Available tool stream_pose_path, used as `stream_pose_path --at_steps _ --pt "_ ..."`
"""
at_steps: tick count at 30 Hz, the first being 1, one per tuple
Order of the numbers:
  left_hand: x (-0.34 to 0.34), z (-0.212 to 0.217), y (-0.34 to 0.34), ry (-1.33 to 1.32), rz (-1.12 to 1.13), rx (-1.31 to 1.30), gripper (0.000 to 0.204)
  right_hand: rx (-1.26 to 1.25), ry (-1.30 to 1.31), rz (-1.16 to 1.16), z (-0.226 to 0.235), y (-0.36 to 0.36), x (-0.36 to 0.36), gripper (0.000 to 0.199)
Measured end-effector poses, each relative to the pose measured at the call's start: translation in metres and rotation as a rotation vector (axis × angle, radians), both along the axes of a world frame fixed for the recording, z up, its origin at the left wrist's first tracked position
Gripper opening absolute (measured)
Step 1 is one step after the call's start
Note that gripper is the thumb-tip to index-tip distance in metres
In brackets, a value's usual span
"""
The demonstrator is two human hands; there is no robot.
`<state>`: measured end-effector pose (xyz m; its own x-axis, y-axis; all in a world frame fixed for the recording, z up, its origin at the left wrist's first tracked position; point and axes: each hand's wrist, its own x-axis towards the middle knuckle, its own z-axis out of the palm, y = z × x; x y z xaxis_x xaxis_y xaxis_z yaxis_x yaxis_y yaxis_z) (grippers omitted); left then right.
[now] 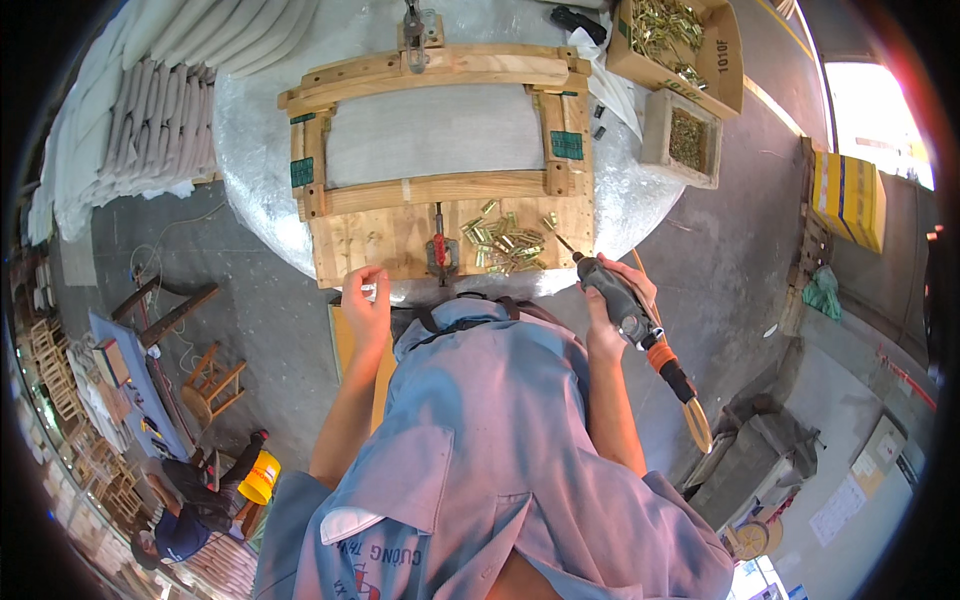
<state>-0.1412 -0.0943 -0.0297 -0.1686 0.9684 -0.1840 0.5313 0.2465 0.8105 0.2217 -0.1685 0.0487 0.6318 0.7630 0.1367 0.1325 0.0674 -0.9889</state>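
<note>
My right hand is wrapped round a dark pneumatic screwdriver with an orange band and a hose. Its bit points up and left at the board, with a small brass piece at the tip. Over the board's near left edge, my left hand has its fingers curled together; a pale spot shows between them, too small to name. Beyond the hands, a wooden frame lies on a wooden board. A red-handled toggle clamp stands at the near edge, left of a pile of brass fittings.
Another clamp is at the far side. A cardboard box and a smaller tray of brass pieces stand at the far right. Wrapped white stacks are at left. At lower left, a person is near a yellow bucket.
</note>
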Motion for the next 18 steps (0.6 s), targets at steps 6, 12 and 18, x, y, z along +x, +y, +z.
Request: stream_pose_path --at_steps 6,12,18 --pt "-0.013 -0.011 0.011 0.322 -0.033 0.176 0.035 0.028 -0.167 0.263 -0.006 -0.002 0.022 0.051" --pt "-0.046 -0.034 0.025 0.436 0.055 0.175 0.054 0.006 -0.240 0.430 0.002 0.008 0.025 0.035" --pt "-0.044 -0.030 0.034 0.349 0.118 0.045 0.060 -0.038 -0.287 0.786 0.015 0.027 0.048 0.031"
